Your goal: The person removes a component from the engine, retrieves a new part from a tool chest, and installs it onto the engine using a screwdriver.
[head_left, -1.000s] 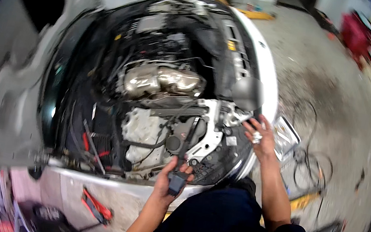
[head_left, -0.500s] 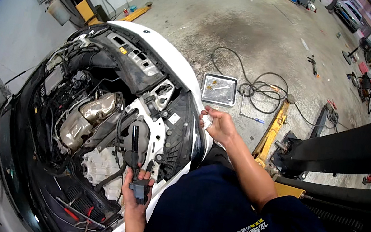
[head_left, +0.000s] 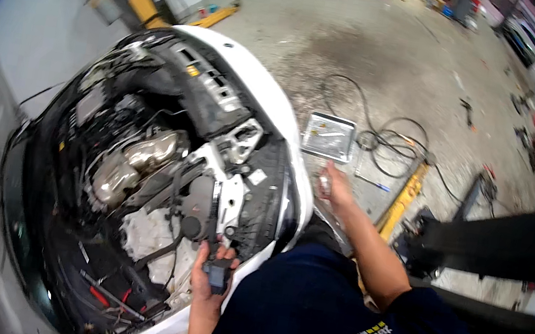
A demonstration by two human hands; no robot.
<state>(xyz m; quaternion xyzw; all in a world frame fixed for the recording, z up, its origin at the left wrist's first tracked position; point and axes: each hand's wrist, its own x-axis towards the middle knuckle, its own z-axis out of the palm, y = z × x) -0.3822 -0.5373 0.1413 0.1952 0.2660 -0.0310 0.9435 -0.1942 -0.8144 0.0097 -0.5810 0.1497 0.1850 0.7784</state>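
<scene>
My left hand (head_left: 200, 285) is closed around an ignition coil (head_left: 218, 277), with its dark grey head in the palm and its long black stem pointing away from me. It is above the near edge of the open engine bay of a white car (head_left: 275, 92). My right hand (head_left: 341, 195) is to the right of the fender, its fingers curled on a crumpled white tissue (head_left: 325, 186). That hand is smeared by motion. The shiny metal engine part (head_left: 149, 149) and a pale ribbed casing (head_left: 150, 236) lie exposed in the bay.
Tools with red handles (head_left: 99, 296) lie at the bay's lower left. On the floor are a metal tray (head_left: 327, 150), a coiled black hose (head_left: 408, 126) and a yellow lift arm (head_left: 404, 198). A black lift post (head_left: 492, 235) stands at the right.
The view has turned, so the scene shifts rightward. My right hand has moved a little farther from the bay, still with the tissue. The coil stays in my left hand.
</scene>
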